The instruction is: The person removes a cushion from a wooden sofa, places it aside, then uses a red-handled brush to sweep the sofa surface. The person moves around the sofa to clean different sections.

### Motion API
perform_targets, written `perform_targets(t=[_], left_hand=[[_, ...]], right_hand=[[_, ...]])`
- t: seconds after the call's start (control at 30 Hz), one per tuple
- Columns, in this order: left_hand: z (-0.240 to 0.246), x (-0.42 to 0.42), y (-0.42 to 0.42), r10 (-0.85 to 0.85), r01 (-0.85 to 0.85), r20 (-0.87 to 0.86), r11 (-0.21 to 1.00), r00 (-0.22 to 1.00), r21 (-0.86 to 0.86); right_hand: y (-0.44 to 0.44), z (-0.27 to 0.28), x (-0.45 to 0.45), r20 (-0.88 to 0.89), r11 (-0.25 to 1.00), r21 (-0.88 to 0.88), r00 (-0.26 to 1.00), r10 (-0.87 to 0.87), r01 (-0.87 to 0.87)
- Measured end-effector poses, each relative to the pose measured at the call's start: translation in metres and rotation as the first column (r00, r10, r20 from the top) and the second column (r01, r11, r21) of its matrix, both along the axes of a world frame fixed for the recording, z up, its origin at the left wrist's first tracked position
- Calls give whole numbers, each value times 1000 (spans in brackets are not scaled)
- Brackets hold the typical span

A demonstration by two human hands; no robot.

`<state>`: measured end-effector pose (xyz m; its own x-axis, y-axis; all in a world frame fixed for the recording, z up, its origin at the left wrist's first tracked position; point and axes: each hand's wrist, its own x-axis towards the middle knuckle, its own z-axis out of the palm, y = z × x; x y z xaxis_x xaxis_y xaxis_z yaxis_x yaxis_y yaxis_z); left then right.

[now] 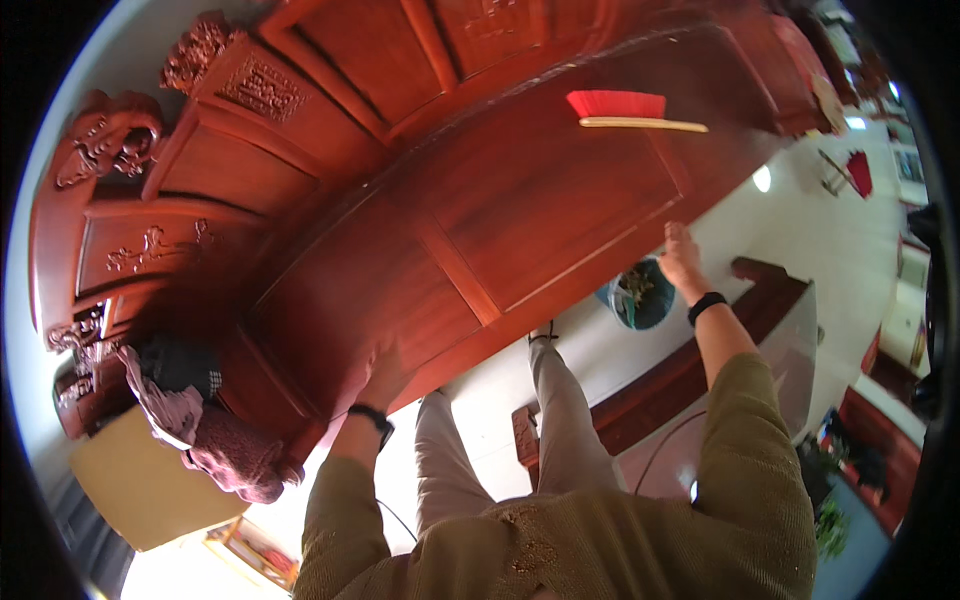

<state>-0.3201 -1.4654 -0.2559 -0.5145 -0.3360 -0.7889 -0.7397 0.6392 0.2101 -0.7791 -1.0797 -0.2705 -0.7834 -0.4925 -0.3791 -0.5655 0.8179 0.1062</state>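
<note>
A long carved wooden bench seat of reddish-brown wood stretches before me. Over its left front part is my left hand, slightly blurred, with a dark band at the wrist; no object shows in it, and whether it touches the wood cannot be told. My right hand is by the front edge, above a blue bin with waste inside; its fingers look bent, and their grip is unclear. A brush with red bristles and a pale wooden handle lies on the seat's far right part.
Cloths are draped over the bench's left arm, beside a cardboard box. Behind my legs stands a low dark wooden table with a glossy top. A red dustpan or broom-like thing is on the floor at the far right.
</note>
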Motion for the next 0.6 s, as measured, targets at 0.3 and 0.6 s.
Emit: perform_targets(t=[0.3,0.6], left_hand=[[-69,-197,48,319,-314,25,940,947,-133],[-95,-199,63,269,-259,37,949,962,-180]], right_hand=[[-80,-40,-168,-255,998,-55,967,17,-32],[-96,-93,-247,-270,981,196,961,55,-1]])
